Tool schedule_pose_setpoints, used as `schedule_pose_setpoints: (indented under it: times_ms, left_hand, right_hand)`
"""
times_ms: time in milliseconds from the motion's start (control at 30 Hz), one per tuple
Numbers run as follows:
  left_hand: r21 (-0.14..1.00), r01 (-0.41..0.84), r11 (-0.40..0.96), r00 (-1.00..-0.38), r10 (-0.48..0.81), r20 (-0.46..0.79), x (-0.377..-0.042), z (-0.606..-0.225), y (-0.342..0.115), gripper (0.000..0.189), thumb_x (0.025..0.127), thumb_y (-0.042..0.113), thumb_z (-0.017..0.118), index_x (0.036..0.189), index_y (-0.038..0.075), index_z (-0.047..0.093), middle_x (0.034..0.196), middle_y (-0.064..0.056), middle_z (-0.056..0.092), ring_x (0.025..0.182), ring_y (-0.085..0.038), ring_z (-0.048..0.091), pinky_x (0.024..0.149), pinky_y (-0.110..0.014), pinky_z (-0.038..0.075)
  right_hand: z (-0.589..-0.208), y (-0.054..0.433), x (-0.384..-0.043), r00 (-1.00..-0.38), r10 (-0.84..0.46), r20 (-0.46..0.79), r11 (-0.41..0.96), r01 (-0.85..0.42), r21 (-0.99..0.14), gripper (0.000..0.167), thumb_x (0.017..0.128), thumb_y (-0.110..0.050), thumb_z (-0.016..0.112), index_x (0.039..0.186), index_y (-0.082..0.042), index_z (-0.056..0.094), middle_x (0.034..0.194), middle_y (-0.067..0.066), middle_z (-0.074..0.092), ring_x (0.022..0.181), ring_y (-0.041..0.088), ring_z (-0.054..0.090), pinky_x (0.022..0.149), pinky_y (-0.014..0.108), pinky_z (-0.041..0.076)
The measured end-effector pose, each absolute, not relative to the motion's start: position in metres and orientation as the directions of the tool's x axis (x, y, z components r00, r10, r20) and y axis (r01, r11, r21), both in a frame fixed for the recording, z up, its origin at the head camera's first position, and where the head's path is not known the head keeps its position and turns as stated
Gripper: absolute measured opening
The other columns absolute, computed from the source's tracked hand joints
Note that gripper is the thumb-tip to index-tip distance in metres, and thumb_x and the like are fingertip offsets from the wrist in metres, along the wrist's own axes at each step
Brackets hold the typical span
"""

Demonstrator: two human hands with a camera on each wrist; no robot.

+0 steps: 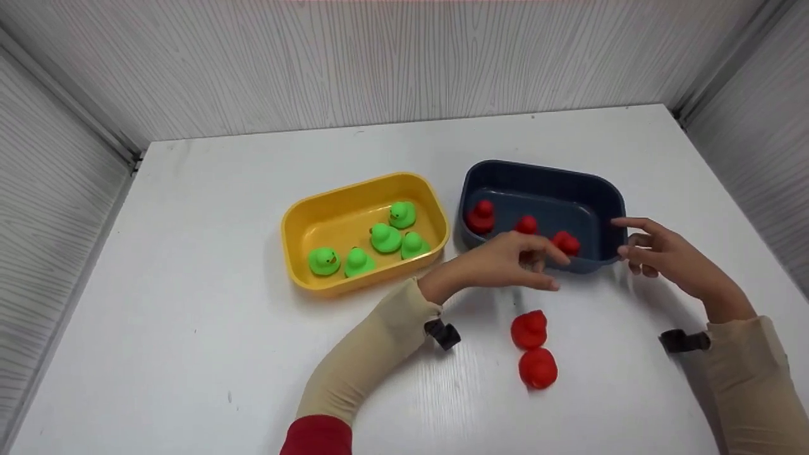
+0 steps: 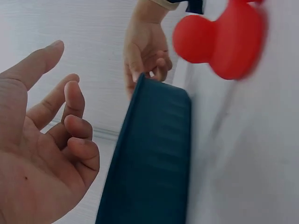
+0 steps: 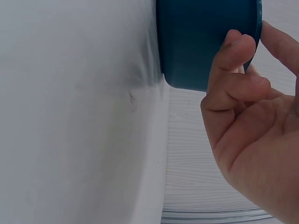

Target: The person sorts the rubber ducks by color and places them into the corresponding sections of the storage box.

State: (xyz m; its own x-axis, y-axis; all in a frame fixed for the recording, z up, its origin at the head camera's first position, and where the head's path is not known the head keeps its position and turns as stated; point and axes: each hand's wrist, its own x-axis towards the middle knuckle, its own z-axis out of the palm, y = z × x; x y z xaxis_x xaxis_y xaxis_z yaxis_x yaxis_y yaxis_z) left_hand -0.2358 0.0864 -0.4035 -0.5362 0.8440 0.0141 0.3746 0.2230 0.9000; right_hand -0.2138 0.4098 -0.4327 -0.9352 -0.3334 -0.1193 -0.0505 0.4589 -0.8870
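Note:
My left hand (image 1: 496,262) hovers over the near rim of a dark blue bin (image 1: 543,177), fingers loosely bent and holding nothing. In the left wrist view, that hand (image 2: 46,149) is beside the bin's outer wall (image 2: 149,154). With thumb and fingers on either side of the rim, my right hand (image 1: 676,259) pinches the bin's right end, as the right wrist view also shows. Three red rubber ducks are visible inside the bin, one (image 1: 480,218) at the left; my left hand partly covers another. Two more red ducks, a farther one (image 1: 529,330) and a nearer one (image 1: 538,368), sit on the table.
Left of the blue bin stands a yellow bin (image 1: 341,193) with several green rubber ducks (image 1: 385,238) in it. Both bins rest on a white table (image 1: 208,316). Wood-grained panels (image 1: 316,63) enclose its back and sides.

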Motion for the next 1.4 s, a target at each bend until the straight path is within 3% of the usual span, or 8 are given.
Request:
schedule_pose_setpoints:
  times_ms: [267,467,767,1000,1400]
  left_hand:
    - [0.868,0.396,0.298,-0.483,0.872,-0.079,-0.227,-0.417,0.067,0.041,0.086,0.029,0.074,0.124,0.016,0.064,0.075,0.005,0.05,0.071,-0.008,0.043,0.064,-0.017,0.032]
    - [0.858,0.405,0.316,-0.415,0.9,-0.135,-0.222,-0.424,0.059,0.046,0.085,0.03,0.073,0.127,0.013,0.062,0.073,0.004,0.052,0.075,-0.013,0.047,0.067,-0.016,0.036]
    - [0.847,0.4,0.349,-0.387,0.902,-0.189,-0.219,-0.43,0.057,0.046,0.084,0.027,0.075,0.127,0.014,0.061,0.071,0.003,0.054,0.078,-0.009,0.049,0.068,-0.015,0.041]
    - [0.826,0.399,0.399,-0.397,0.887,-0.237,-0.218,-0.433,0.059,0.04,0.084,0.028,0.076,0.121,0.023,0.063,0.069,0.004,0.054,0.074,-0.007,0.05,0.067,-0.016,0.041]
    - [0.736,0.448,0.507,-0.451,0.839,-0.304,-0.218,-0.44,0.077,0.04,0.083,0.034,0.076,0.12,0.028,0.062,0.074,0.005,0.055,0.073,-0.007,0.051,0.066,-0.017,0.04]
  right_hand:
    - [-0.437,0.409,-0.214,-0.923,-0.372,-0.101,0.421,-0.071,-0.904,0.043,0.1,-0.01,0.05,0.141,-0.009,0.037,0.079,-0.006,0.053,0.061,0.012,0.046,0.052,0.034,0.034]
    - [-0.438,0.408,-0.214,-0.922,-0.374,-0.097,0.422,-0.076,-0.903,0.044,0.1,-0.01,0.05,0.142,-0.01,0.038,0.079,-0.006,0.053,0.061,0.013,0.046,0.052,0.033,0.033]
    - [-0.437,0.411,-0.212,-0.923,-0.372,-0.095,0.444,-0.087,-0.892,0.044,0.1,-0.008,0.05,0.142,-0.013,0.039,0.077,-0.006,0.052,0.059,0.015,0.043,0.052,0.034,0.032]
    - [-0.435,0.411,-0.215,-0.917,-0.392,-0.075,0.412,-0.103,-0.905,0.045,0.099,-0.004,0.048,0.142,-0.013,0.039,0.079,-0.007,0.053,0.059,0.015,0.042,0.052,0.036,0.029]
    - [-0.436,0.41,-0.214,-0.917,-0.394,-0.065,0.394,-0.104,-0.913,0.045,0.099,-0.003,0.048,0.142,-0.012,0.039,0.08,-0.006,0.054,0.059,0.016,0.041,0.053,0.038,0.026]
